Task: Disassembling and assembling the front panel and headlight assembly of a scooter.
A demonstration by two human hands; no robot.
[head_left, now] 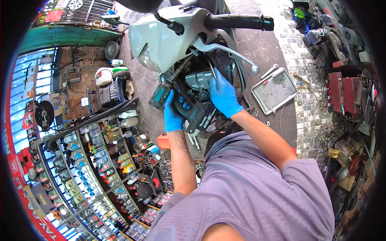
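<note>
My left hand [173, 116], in a blue glove, is wrapped round the handle of a teal and black cordless impact wrench [161, 95]. Its nose and a dark socket extension [181, 69] point up into the opened front of a light grey scooter [177, 30]. My right hand [226, 96], gloved the same way, closes on a slim metal rod [211, 69] that reaches up into the scooter's body; its lower end is hidden in the fingers. Dark inner parts and a grey box-shaped part [199, 80] show between my hands.
Above my right hand sticks out the brake lever [229, 50], below the handlebar grip [241, 22]. On the floor to the right lies a metal tray [277, 94] with small parts and a wrench [269, 71] beside it. Shelves of bottles [86, 172] stand at left; red toolboxes [343, 92] at right.
</note>
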